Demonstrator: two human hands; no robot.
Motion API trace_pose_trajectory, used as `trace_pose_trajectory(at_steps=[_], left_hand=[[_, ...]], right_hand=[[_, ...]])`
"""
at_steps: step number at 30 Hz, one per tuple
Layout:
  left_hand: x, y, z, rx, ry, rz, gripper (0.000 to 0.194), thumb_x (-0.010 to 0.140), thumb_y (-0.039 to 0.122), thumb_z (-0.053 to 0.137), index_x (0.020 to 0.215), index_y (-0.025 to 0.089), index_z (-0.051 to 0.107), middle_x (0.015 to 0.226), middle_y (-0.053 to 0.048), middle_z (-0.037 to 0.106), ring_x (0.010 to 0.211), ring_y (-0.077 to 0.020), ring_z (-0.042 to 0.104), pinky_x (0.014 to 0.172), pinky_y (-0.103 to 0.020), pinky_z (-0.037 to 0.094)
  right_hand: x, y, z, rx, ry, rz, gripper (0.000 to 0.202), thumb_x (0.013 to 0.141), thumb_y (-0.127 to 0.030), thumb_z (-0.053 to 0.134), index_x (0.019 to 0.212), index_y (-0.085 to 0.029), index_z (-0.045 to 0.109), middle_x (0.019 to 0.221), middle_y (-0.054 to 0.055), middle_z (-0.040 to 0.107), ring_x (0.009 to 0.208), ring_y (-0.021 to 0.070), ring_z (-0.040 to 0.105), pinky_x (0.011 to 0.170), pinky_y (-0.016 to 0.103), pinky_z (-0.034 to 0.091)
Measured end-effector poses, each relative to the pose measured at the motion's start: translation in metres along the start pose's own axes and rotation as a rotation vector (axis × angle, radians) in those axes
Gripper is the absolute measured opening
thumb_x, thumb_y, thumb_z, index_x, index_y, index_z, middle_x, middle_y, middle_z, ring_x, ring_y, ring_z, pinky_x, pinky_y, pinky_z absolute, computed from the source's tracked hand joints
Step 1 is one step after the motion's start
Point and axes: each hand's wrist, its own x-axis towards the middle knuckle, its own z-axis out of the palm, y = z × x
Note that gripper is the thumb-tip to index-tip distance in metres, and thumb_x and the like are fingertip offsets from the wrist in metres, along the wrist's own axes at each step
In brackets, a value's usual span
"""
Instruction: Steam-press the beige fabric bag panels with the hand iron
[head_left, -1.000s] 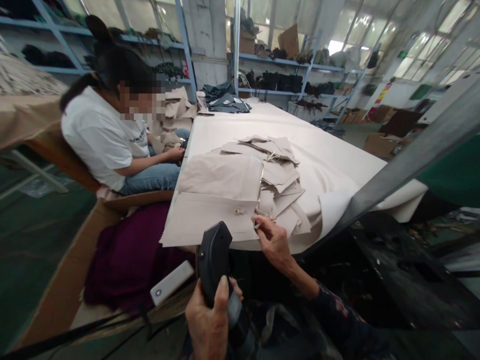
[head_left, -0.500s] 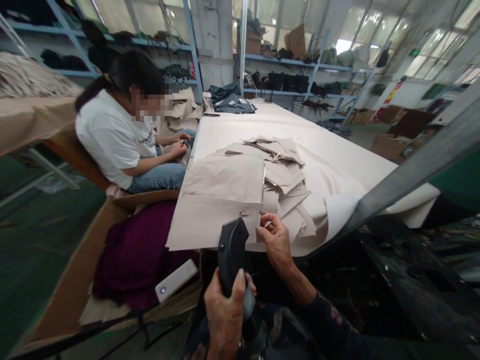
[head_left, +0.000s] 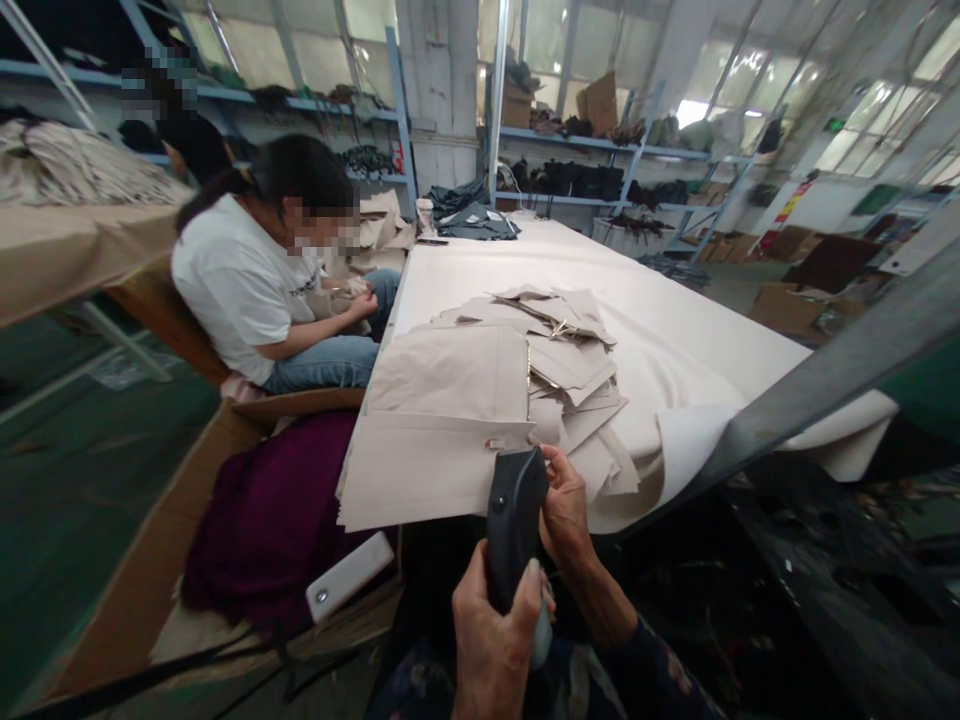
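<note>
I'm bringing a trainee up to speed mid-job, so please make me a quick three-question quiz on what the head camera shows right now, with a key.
1. Multiple choice: What is the left grip holding?
a) scissors
b) a black handheld tool
c) nothing
2. True or false: The purple cloth lies in an open cardboard box beside the table.
3. Short answer: Which grip is nearer the loose beige pieces piled on the table?

Key:
1. b
2. True
3. The right grip; it is beside the upper end of the tool, at the near side of the pile.
</note>
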Motion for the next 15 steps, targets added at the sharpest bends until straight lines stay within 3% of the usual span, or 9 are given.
trace_pose_trajectory(at_steps=[7,15], left_hand=[[0.0,0.01,-0.011,-0.031,0.156,-0.01,0.028,0.071,0.043,0.065,0.067,0.017,0.056,0.048,0.001,0.06,0.041,-0.013,0.054,0.041,-0.021,0.045],[0.017,0.007,-0.008,-0.016,0.128,-0.021,0.03,0.072,0.045,0.066,0.07,0.016,0.057,0.05,0.001,0.06,0.042,-0.0136,0.055,0.041,-0.022,0.045]], right_hand=[[0.005,0.006,-0.007,-0.072,0.016,-0.021,0.026,0.065,-0.021,0.07,0.087,-0.02,0.056,0.058,-0.007,0.045,0.048,0.008,0.04,0.046,0.02,0.034],[0.002,0.009,-0.01,-0.175,0.001,-0.055,0.022,0.071,-0.02,0.067,0.089,-0.021,0.055,0.061,-0.007,0.046,0.051,0.0086,0.041,0.048,0.02,0.036]])
